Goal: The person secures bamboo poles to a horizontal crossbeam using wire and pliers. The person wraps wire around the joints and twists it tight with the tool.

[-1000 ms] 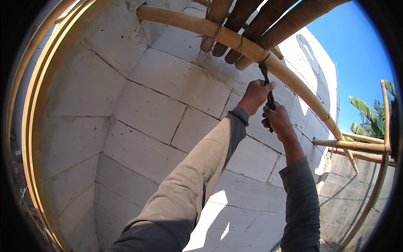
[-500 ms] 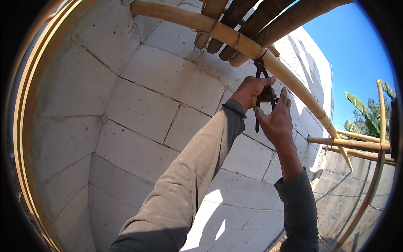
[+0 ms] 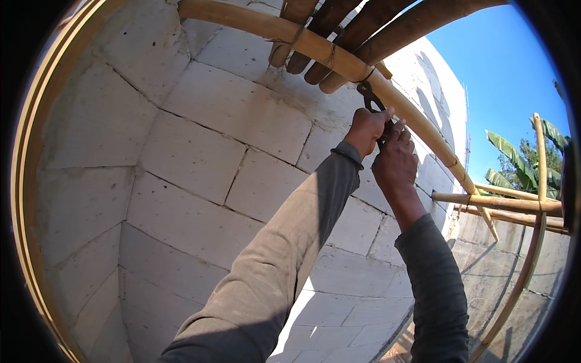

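Both my hands are closed around the handles of dark pincers, raised overhead against the white block wall. My left hand grips the handles just below the head, thumb pointing up. Close beside it on the right, my right hand wraps the lower part, hiding most of the handles. The pincers' jaws touch a dark wire tie on the underside of a long bamboo pole. Whether the jaws are closed on the wire is too small to tell.
Several brown poles rest across the bamboo at the top, bound with wire. The block wall fills the left and middle. More bamboo poles jut out at the right, with banana leaves behind. A pale curved frame edges the far left.
My right hand has closed from spread fingers onto the pincers' handles. The handles have come together and the pincers tilt more. The whole view has shifted slightly.
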Motion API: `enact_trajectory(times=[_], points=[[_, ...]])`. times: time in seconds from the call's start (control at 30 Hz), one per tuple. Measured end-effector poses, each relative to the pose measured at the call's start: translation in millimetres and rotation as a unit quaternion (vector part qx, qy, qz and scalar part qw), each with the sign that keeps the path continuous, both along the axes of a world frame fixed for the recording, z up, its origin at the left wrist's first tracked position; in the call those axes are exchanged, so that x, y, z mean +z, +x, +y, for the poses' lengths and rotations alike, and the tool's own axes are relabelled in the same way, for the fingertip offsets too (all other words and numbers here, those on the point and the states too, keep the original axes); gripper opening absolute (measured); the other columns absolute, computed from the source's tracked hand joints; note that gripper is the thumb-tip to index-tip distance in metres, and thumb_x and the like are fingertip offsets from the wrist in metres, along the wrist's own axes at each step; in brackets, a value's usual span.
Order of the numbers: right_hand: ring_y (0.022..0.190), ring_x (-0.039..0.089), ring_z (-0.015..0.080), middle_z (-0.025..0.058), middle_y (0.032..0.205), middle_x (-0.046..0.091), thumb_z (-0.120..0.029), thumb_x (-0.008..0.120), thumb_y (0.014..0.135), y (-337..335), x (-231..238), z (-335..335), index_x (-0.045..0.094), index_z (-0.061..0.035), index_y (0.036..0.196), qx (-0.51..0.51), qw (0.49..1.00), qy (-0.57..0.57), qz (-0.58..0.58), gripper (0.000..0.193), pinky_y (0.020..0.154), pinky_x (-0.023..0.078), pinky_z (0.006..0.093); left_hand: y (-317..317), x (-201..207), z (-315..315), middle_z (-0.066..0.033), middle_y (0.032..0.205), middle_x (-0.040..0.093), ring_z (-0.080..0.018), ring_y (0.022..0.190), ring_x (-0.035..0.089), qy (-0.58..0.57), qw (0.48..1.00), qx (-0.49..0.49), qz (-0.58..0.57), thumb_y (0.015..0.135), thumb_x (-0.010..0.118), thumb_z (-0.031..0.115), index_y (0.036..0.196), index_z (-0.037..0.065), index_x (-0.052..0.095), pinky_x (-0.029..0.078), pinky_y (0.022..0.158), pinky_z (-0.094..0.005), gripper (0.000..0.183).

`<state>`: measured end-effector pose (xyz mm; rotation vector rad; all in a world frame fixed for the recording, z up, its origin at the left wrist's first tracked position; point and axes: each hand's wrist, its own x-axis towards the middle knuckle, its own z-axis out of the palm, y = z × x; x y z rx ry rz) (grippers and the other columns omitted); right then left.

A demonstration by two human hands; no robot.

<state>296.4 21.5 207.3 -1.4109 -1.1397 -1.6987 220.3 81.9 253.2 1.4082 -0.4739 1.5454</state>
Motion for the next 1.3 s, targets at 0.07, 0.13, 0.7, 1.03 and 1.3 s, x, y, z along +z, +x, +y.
enact_trajectory(times=[0.07,0.13,0.7,1.03,1.3], points=[[0.101,0.059,0.0374,0.0222,0.115,0.051,-0.004,0.064,0.075,20,7,1,0.03,0.0075,0.136,0.031,0.999,-0.002,-0.022,0.071,0.075,0.052,0.0456,9,-1,-2,-0.0108,0.087,0.065,-0.017,0.073,0.064,-0.001,1.0,0.012,-0.013,0.088,0.069,0.025,0.093,-0.007,0.063,0.05,0.065,-0.0307,0.033],[0.092,0.06,0.0347,0.0186,0.105,0.053,-0.002,0.064,0.074,25,16,-7,0.04,0.0017,0.127,0.066,0.996,-0.025,-0.048,0.059,0.067,0.052,0.0445,14,5,0,-0.0113,0.087,0.065,-0.0169,0.072,0.063,0.004,1.0,-0.005,-0.021,0.088,0.069,0.023,0.092,-0.007,0.063,0.05,0.064,-0.0305,0.031],[0.092,0.068,0.0289,0.0209,0.11,0.065,-0.027,0.073,0.08,41,26,-21,0.051,-0.003,0.118,0.214,0.962,-0.146,-0.081,0.049,0.064,0.05,0.0383,16,-1,4,-0.0105,0.088,0.063,-0.0177,0.078,0.063,0.009,0.998,0.023,-0.051,0.094,0.062,0.03,0.097,-0.006,0.057,0.051,0.072,-0.033,0.036],[0.095,0.069,0.0323,0.0221,0.109,0.065,-0.007,0.052,0.096,34,-1,-23,0.05,0.0101,0.117,0.714,0.546,-0.36,0.249,0.027,0.073,0.063,0.0331,-6,-12,13,-0.0068,0.074,0.058,-0.0183,0.068,0.06,-0.04,0.996,0.076,-0.018,0.102,0.047,0.034,0.101,-0.002,0.054,0.049,0.067,-0.0333,0.037],[0.094,0.069,0.0311,0.0226,0.112,0.063,-0.012,0.05,0.098,8,-28,-11,0.05,0.0094,0.119,0.77,0.468,-0.339,0.269,0.03,0.078,0.062,0.0365,-35,-17,14,-0.0018,0.065,0.05,-0.0128,0.051,0.048,-0.036,0.969,0.244,0.021,0.097,0.053,0.032,0.092,-0.003,0.06,0.05,0.051,-0.0317,0.036]])
